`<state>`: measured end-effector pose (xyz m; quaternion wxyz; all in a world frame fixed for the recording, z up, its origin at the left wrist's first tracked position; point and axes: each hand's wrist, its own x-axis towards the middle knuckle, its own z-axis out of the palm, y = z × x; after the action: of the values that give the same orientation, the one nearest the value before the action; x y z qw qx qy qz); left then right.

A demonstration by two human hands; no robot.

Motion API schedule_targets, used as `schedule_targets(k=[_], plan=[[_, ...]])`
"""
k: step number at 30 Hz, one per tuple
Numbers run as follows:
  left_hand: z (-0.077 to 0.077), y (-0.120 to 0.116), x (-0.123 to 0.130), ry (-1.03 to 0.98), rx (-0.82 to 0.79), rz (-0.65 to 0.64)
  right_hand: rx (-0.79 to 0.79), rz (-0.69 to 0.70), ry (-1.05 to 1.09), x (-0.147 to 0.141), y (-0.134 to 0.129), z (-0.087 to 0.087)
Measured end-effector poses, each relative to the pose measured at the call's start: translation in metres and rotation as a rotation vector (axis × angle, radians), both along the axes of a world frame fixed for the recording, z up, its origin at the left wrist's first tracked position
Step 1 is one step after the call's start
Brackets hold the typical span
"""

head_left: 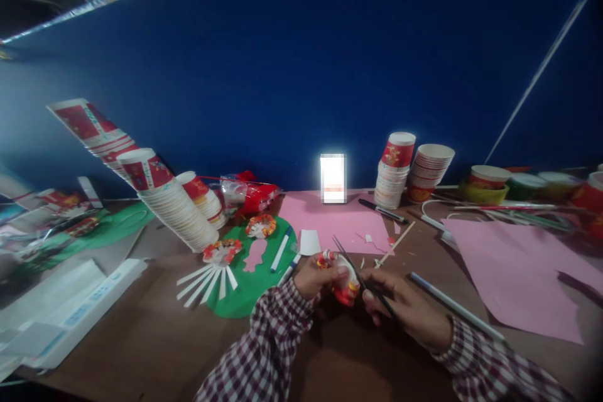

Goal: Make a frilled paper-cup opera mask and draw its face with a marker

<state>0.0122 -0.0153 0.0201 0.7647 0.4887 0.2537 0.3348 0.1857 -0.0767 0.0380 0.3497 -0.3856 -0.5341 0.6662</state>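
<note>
My left hand (316, 277) is closed on a small red, yellow and white paper-cup piece (346, 286), its fingers pinching the near-left rim. My right hand (405, 304) is wrapped round a thin dark tool (377, 294), whose slim tip points up and left past the cup piece; it looks like scissors. The tool touches or crosses the right side of the cup piece. Left of my hands, a green sheet (235, 301) carries a pink cutout (255, 255), a blue-and-white marker (281, 251) and two curled cup pieces, one (221, 251) with white strips fanned out.
Leaning stacks of paper cups (179, 213) stand at the left, upright stacks (391, 182) at the back. Pink sheets (522, 276) lie right and behind. A bright blurred block (333, 179) stands by the blue wall (301, 75). A white box (89, 308) lies left.
</note>
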Motion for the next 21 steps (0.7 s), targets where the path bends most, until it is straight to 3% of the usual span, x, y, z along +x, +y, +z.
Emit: schedule_targets(k=[4,7,11,21], plan=[[0.001,0.003,-0.003,-0.169,0.015,0.01,-0.038,-0.009,0.023,0.002,0.0,0.007],[0.002,0.006,-0.007,-0.264,-0.006,0.093,0.006,0.04,0.013,0.003,0.0,0.011],[0.003,0.008,-0.012,-0.266,0.004,0.144,0.054,0.099,-0.064,0.004,0.0,0.008],[0.003,0.008,-0.011,-0.255,-0.049,0.184,0.046,0.093,-0.076,0.005,-0.002,0.009]])
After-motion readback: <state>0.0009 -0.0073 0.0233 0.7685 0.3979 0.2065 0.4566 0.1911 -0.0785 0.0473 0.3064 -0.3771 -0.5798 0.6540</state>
